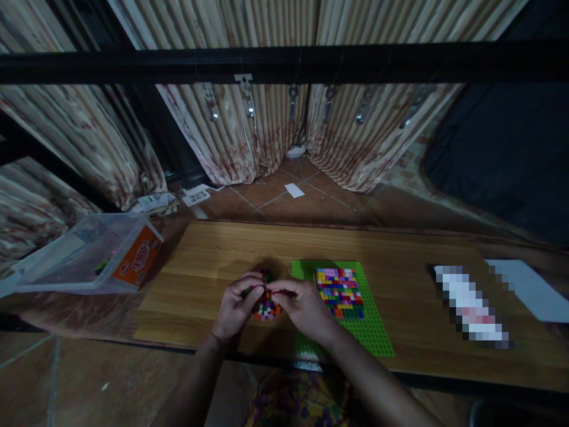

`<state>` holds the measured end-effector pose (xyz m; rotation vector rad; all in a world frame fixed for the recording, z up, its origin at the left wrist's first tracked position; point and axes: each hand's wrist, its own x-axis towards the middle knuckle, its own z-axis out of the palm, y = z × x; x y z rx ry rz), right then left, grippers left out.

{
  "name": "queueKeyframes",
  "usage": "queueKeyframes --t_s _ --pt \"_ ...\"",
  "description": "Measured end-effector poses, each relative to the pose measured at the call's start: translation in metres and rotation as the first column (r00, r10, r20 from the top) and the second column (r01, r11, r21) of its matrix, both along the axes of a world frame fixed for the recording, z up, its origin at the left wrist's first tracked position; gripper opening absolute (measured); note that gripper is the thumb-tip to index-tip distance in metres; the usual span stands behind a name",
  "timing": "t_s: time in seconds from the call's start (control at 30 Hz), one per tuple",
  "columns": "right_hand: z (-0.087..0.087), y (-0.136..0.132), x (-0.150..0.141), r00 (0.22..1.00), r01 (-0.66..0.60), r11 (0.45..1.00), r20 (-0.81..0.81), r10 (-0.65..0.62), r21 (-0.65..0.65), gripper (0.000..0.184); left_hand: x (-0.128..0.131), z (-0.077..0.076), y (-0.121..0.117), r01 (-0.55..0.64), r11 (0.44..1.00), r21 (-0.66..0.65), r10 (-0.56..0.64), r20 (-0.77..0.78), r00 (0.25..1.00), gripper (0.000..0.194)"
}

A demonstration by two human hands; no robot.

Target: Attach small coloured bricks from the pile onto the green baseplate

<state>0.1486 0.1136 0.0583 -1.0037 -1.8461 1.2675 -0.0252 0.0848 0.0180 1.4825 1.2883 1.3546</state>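
My left hand point(236, 302) and my right hand point(307, 305) meet fingertip to fingertip above a small heap of mixed-colour toy bricks point(265, 311). Thumb and forefinger are pinched together on each hand. Whatever sits between them is too small to name, though a speck of red shows by the right fingertips. Just right of the heap lies a green studded baseplate point(376, 335), partly under my right wrist. On it stands a rectangular patch of multicoloured bricks point(340, 290) packed in rows, its lower left edge close to my right hand.
A wooden low table point(186, 279) carries all this. To the left on the floor is a clear plastic bin point(89, 255) with an orange label. At right lie a blurred-out object point(471, 305) and a white sheet point(533, 290). Curtains point(249, 136) and a dark rail point(275, 64) stand behind.
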Motion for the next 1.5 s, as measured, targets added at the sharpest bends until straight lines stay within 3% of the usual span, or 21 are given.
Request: queueKeyframes --t_s 0.13,0.27,0.4,0.67,0.87,1.0,1.17,1.37,1.5 --pt "0.012 -0.005 0.033 0.994 0.108 0.987 -0.009 -0.107 0.117 0.02 0.003 0.001 0.0 0.012 1.0 0.019 -0.011 -0.024 1.0 0.013" --pt "0.013 -0.003 0.082 0.936 0.297 0.936 0.135 -0.325 0.189 0.017 0.004 -0.002 0.001 -0.054 0.998 0.016 0.054 0.017 0.998 0.011" --pt "0.007 0.004 0.11 0.865 0.352 0.891 0.264 -0.427 0.286 0.017 0.003 -0.005 0.002 -0.071 0.997 0.001 0.071 0.03 0.997 0.011" --pt "-0.017 0.022 0.102 0.841 0.342 0.815 0.235 -0.488 0.467 0.016 0.003 -0.004 0.002 -0.103 0.995 -0.013 0.103 -0.002 0.995 0.013" --pt "-0.03 0.031 0.104 0.814 0.434 0.805 0.207 -0.543 0.404 0.012 0.003 -0.004 0.002 -0.104 0.994 -0.025 0.103 -0.015 0.995 0.014" --pt "-0.03 0.035 0.106 0.812 0.464 0.83 0.227 -0.538 0.309 0.012 0.004 -0.005 0.003 -0.114 0.993 -0.023 0.114 -0.02 0.993 0.013" --pt "-0.026 0.037 0.106 0.812 0.453 0.844 0.258 -0.523 0.286 0.01 0.005 -0.003 0.003 -0.106 0.994 -0.029 0.106 -0.032 0.994 0.013" --pt "-0.016 0.038 0.104 0.767 0.319 0.816 0.375 -0.521 0.482 0.011 0.006 -0.004 0.003 -0.113 0.993 -0.014 0.113 -0.038 0.993 0.013" --pt "-0.012 0.04 0.102 0.749 0.23 0.824 0.447 -0.49 0.517 0.012 0.005 -0.005 0.003 -0.1 0.995 -0.015 0.098 -0.067 0.993 0.015"
